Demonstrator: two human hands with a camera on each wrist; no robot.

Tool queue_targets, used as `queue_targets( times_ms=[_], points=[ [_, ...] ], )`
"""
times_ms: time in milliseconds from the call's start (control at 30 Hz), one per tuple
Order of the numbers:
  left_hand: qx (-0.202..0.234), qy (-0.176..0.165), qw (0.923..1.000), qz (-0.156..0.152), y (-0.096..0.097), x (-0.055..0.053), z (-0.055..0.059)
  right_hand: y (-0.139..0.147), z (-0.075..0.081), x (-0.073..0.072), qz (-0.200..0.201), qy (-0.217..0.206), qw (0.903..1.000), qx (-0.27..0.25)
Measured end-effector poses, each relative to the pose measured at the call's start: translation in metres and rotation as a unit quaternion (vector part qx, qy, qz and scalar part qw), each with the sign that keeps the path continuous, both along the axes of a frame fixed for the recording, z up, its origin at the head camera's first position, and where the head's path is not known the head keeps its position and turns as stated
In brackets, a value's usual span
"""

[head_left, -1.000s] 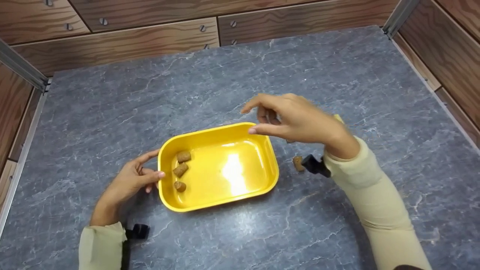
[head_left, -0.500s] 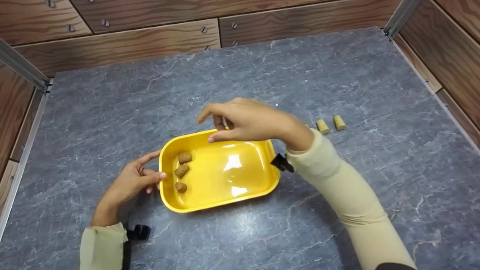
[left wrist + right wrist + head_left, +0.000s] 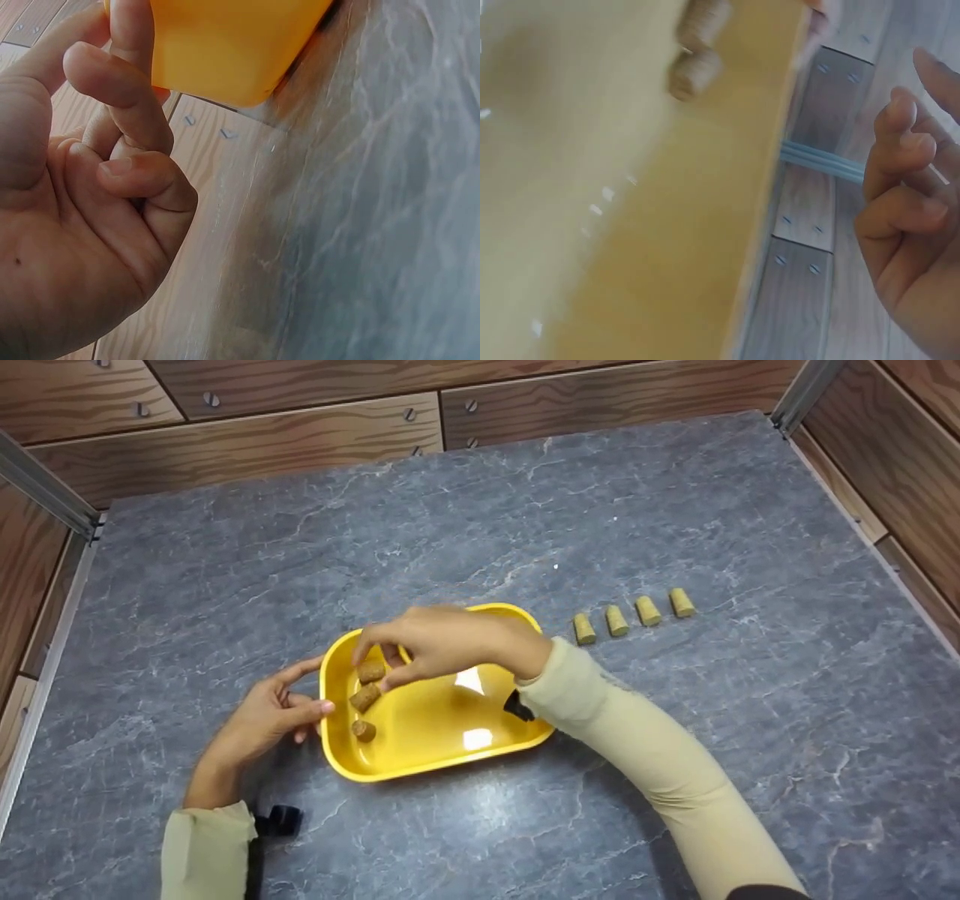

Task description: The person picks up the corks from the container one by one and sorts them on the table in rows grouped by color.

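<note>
A yellow plastic tray [image 3: 435,769] lies on the grey marbled table. My left hand [image 3: 259,727] grips its left end, thumb on the rim and index finger along the outer side. Three brown corks lie inside by that end: an upper cork [image 3: 371,671], a middle cork [image 3: 365,699] and a lower cork [image 3: 364,730]. Over the tray reaches my right hand [image 3: 442,641], its thumb and index finger parted around the upper two corks in the head view. In the right wrist view that hand's fingers are loosely bent, with nothing between them.
Right of the tray, several paler corks [image 3: 616,620] are set out in a slanting row on the table [image 3: 750,720]. Wood-patterned panels [image 3: 315,442] border the table at the back and both sides.
My right hand has swept left and down from above the tray's right end to the corks inside, uncovering the row of pale corks. My left hand keeps its place on the rim.
</note>
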State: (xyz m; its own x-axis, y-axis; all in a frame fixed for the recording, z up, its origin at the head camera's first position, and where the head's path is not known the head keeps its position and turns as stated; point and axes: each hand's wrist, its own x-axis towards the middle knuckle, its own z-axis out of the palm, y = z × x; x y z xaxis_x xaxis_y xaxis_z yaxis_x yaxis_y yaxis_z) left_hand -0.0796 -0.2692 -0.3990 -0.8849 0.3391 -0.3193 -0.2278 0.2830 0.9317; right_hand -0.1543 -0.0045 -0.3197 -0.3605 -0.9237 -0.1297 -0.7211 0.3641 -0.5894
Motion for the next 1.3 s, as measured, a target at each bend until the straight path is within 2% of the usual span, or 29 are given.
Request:
queue_targets(
  times_ms=[267, 433, 567, 967, 1300],
  points=[
    [0.015, 0.002, 0.9999, -0.001, 0.001, 0.000, 0.000, -0.020, -0.019, 0.002, 0.030, 0.011, 0.9983, 0.048],
    [0.017, -0.007, 0.9998, 0.000, 0.001, 0.000, 0.000, -0.031, -0.030, 0.005, 0.040, 0.029, 0.9932, 0.106],
    [0.016, -0.005, 0.9999, 0.002, 0.000, 0.000, -0.001, -0.038, -0.036, 0.008, 0.043, 0.026, 0.9893, 0.137],
    [0.016, -0.003, 0.9999, 0.005, -0.001, 0.001, -0.001, -0.049, -0.044, 0.012, 0.050, 0.044, 0.9834, 0.169],
    [0.010, -0.006, 0.9999, 0.002, -0.002, 0.000, -0.002, -0.051, -0.045, 0.011, 0.065, 0.040, 0.9849, 0.155]
  ],
)
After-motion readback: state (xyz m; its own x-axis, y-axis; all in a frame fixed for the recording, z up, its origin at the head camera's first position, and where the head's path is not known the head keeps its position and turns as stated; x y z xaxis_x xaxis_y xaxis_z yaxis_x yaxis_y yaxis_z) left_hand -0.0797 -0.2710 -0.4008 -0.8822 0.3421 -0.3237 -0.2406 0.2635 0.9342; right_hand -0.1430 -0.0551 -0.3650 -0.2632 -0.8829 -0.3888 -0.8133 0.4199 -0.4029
